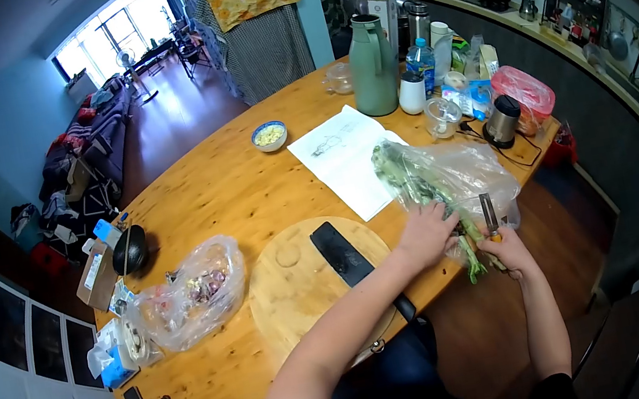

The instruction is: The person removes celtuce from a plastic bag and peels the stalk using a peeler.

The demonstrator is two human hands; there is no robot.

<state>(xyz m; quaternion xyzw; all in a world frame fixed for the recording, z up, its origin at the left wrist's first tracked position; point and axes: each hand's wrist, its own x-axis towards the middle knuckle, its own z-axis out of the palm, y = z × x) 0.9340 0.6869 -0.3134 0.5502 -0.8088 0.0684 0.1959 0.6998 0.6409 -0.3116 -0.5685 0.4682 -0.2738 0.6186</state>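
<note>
Holds in right hand, with fingers closed, a yellow-handled peeler, just beside stems of leafy greens. Rests left hand, fingers bent and partly spread, upon these greens, lying partly inside a clear plastic bag at edge of wooden table; cannot tell firm grip from light touch. Has leftward a round board bearing a dark knife; farther, a small bowl and green thermos.

Left forearm, bare, slants over the near-right part of the round board; left hand beyond its right edge, back upward, fingers pointing forward. Right forearm rises steeply, well right of board; right hand closed in a grip.
</note>
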